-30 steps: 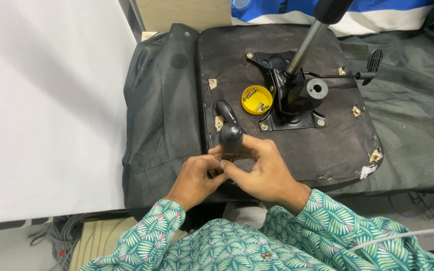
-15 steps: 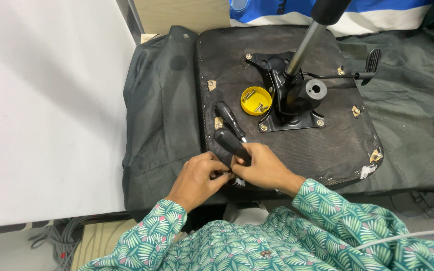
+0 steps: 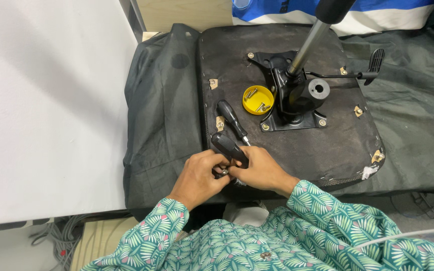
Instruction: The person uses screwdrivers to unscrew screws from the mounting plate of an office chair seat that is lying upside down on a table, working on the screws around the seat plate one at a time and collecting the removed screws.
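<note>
White tabletop (image 3: 46, 100) lay to the left; dark cloth (image 3: 161, 110) carried an upturned seat base (image 3: 302, 145). At its near edge, the left hand (image 3: 199, 175) and right hand (image 3: 257, 168) met, both curled shut around a black tool (image 3: 228, 148), fingers pinching a small metal part (image 3: 223, 172). Just beyond lay a screwdriver (image 3: 232, 119). A yellow cap (image 3: 257, 99) holding screws sat beside the bolted mechanism (image 3: 297, 98), whose lever (image 3: 365, 74) pointed right.
</note>
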